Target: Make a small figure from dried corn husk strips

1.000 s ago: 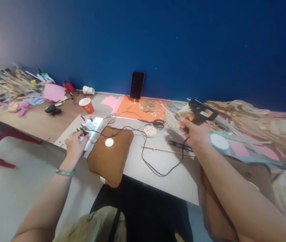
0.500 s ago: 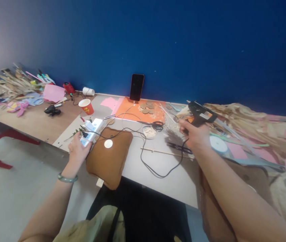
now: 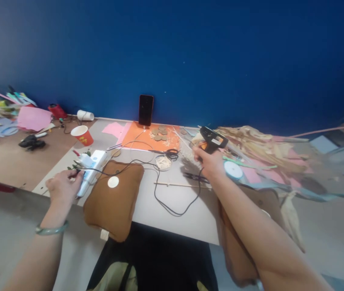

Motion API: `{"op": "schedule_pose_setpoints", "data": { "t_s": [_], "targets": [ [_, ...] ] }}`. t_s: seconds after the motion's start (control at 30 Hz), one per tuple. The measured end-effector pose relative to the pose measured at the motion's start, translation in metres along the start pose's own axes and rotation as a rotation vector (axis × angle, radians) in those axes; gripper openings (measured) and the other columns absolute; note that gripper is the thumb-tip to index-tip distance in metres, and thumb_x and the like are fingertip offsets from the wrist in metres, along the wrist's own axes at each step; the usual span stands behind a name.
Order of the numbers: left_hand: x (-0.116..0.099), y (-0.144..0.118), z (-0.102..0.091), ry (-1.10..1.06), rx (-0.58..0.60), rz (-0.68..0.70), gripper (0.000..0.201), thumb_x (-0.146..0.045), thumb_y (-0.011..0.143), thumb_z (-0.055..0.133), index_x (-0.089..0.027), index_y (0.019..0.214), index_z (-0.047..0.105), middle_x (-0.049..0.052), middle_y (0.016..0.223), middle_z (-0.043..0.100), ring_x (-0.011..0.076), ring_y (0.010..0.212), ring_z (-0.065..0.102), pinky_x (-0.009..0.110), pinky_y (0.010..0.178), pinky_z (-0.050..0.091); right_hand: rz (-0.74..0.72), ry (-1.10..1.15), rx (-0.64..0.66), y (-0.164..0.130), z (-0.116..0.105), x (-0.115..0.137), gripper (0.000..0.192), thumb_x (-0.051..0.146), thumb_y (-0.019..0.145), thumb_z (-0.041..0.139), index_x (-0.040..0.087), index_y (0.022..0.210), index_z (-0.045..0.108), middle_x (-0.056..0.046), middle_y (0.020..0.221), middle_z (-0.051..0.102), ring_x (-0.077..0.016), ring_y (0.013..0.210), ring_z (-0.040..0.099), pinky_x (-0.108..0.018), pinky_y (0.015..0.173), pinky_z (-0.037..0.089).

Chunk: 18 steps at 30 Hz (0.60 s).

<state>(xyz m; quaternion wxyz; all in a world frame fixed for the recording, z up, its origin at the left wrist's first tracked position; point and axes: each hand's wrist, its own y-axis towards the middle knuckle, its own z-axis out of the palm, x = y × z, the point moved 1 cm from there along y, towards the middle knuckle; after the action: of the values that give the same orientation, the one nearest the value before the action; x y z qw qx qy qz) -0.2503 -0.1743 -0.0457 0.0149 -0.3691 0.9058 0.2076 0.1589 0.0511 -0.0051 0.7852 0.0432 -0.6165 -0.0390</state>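
My right hand grips a black hot glue gun and holds it above the white table, nozzle pointing left. Its black cord loops across the table to a white power strip at the table's left edge. My left hand rests at that strip, fingers closed on the black plug. A brown padded pouch with a white round button lies between my two hands.
A dark phone leans on the blue wall behind an orange sheet with cardboard discs. Scissors, a thin wooden stick, a tape roll, a red paper cup and dried husks lie around.
The view has swung right, so everything sits further left in frame. My left hand shifted from on top of the power strip to its near end. The glue gun stays raised.
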Motion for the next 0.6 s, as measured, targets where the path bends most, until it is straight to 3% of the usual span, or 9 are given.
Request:
{"op": "schedule_pose_setpoints", "data": {
  "t_s": [0.3, 0.47, 0.6],
  "targets": [
    [0.0022, 0.0037, 0.0018, -0.105, 0.054, -0.013, 0.036, -0.049, 0.077, 0.051, -0.018, 0.084, 0.067, 0.01, 0.086, 0.072, 0.0282, 0.091, 0.065, 0.042, 0.094, 0.038, -0.018, 0.029, 0.007, 0.0001, 0.0024, -0.0026, 0.024, 0.018, 0.055, 0.077, 0.018, 0.069, 0.058, 0.005, 0.058, 0.053, -0.0061, 0.044, 0.045, -0.02, 0.038, 0.036],
    [0.0055, 0.0039, 0.0006, -0.202, 0.115, -0.128, 0.035, -0.05, 0.071, 0.058, -0.019, 0.084, 0.068, 0.007, 0.079, 0.072, 0.0253, 0.084, 0.066, 0.036, 0.087, 0.043, -0.011, 0.039, 0.001, 0.0023, 0.0014, -0.0058, 0.027, 0.018, 0.054, 0.078, 0.018, 0.07, 0.057, 0.005, 0.054, 0.052, -0.0078, 0.044, 0.045, -0.02, 0.035, 0.035],
    [0.0046, 0.0041, -0.0054, -0.181, 0.091, -0.083, 0.04, -0.053, 0.069, 0.06, -0.02, 0.09, 0.069, 0.006, 0.084, 0.071, 0.025, 0.085, 0.065, 0.036, 0.085, 0.043, -0.019, 0.047, -0.01, 0.0028, 0.0003, -0.005, 0.028, 0.018, 0.053, 0.079, 0.017, 0.068, 0.056, 0.005, 0.054, 0.052, -0.0071, 0.044, 0.045, -0.02, 0.035, 0.035]
  ]
}}
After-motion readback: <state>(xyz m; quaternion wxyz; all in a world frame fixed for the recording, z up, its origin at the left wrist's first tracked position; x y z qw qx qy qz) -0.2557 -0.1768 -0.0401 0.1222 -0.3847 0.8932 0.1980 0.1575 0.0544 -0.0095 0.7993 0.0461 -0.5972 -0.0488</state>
